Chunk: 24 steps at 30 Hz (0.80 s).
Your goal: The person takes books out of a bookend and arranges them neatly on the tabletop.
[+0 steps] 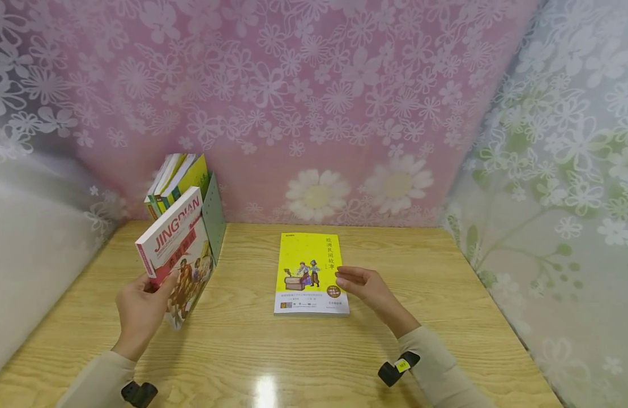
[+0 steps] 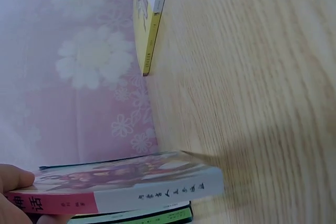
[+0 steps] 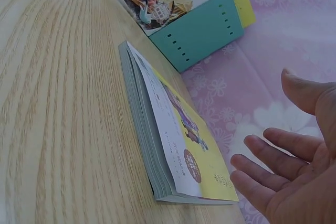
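My left hand (image 1: pixel 141 310) grips a white and red book (image 1: pixel 183 255) marked JINGDIAN by its spine edge, thumb on the illustrated cover. The book stands tilted in front of a green book holder (image 1: pixel 214 218). In the left wrist view its red and white spine (image 2: pixel 152 192) faces the camera. A yellow book (image 1: pixel 310 272) lies flat on the table, cover up. Beside its right edge is my right hand (image 1: pixel 372 292), fingertips at the cover's edge. The right wrist view shows those fingers (image 3: pixel 278 156) extended and the thumb apart, gripping nothing.
Several books (image 1: pixel 183 173) stand upright in the holder at the back left. The wooden table (image 1: pixel 395 255) meets a pink flowered backdrop (image 1: pixel 293 113) behind and a pale flowered sheet (image 1: pixel 563 226) on the right. A whitish sheet (image 1: pixel 33 243) borders the left side.
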### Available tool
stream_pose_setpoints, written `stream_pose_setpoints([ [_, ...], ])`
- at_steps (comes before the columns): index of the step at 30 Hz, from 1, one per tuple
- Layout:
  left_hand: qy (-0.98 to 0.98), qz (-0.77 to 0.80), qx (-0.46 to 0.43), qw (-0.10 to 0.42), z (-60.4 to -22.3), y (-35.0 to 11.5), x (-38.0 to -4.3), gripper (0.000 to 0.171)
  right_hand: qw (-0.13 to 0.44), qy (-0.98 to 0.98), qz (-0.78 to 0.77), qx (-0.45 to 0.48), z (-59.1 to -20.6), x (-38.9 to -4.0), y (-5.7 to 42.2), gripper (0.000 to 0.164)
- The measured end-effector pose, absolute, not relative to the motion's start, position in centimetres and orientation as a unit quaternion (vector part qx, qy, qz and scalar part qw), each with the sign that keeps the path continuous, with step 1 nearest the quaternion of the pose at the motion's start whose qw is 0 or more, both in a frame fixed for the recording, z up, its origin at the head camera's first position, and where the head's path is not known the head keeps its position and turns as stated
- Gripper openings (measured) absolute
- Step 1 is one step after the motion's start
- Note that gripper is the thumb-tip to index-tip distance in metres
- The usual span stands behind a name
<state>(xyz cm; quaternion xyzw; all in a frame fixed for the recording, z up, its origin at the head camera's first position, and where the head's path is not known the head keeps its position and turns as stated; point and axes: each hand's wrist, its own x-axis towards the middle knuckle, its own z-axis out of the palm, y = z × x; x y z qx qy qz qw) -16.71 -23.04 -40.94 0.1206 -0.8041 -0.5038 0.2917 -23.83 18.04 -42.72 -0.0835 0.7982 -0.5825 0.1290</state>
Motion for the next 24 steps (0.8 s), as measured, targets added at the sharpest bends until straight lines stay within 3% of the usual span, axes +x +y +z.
stream_pose_setpoints([
  [18, -0.809, -0.505, 0.122, 0.273, -39.5, -21.9, -12.1, 0.019, 0.144, 0.759, -0.61, -0.177, -42.4, -23.6, 16.9, 0.058],
  [24, -0.807, -0.527, 0.121, 0.236, -39.1, -20.8, -11.2, 0.022, 0.155, 0.756, -0.606, -0.191, -42.6, -23.5, 15.6, 0.058],
])
